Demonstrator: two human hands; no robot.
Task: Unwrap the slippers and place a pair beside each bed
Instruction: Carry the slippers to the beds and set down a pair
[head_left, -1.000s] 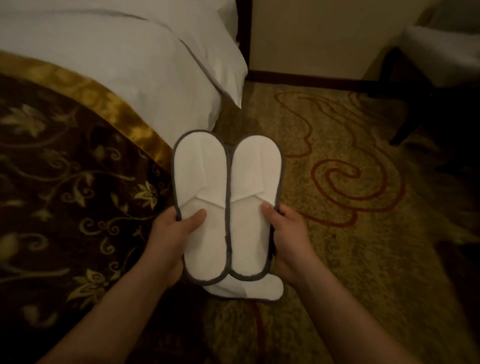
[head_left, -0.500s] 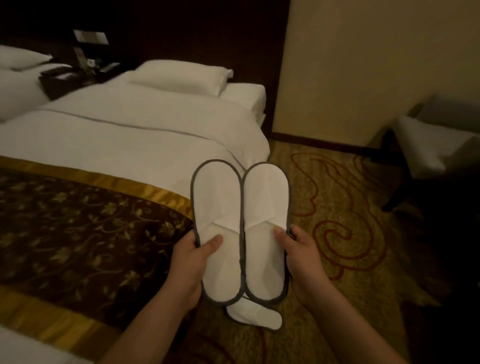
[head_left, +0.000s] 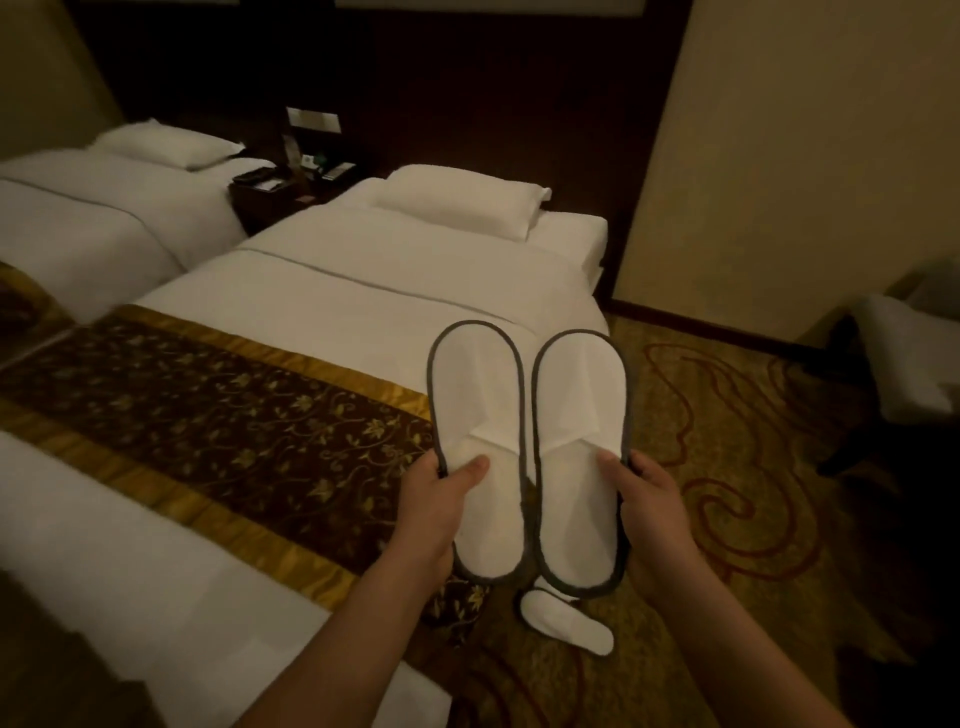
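I hold two white slippers with grey edging side by side, soles flat towards me, toes pointing away. My left hand (head_left: 434, 512) grips the left slipper (head_left: 480, 415) at its heel half, thumb on top. My right hand (head_left: 652, 512) grips the right slipper (head_left: 579, 415) the same way. Both hang in the air over the right edge of the near bed (head_left: 363, 301) and the carpet. Another white slipper (head_left: 569, 621) lies on the carpet just below the held pair, beside the bed.
A brown and gold runner (head_left: 208, 415) crosses the near bed. A second bed (head_left: 104, 218) stands at the left, with a dark nightstand (head_left: 275, 192) between the two. An armchair (head_left: 904, 358) stands at the right on the patterned carpet (head_left: 727, 467).
The view has tilted up from the floor to show both beds and the headboard wall. The slippers stay in both hands and have parted slightly at the toes.
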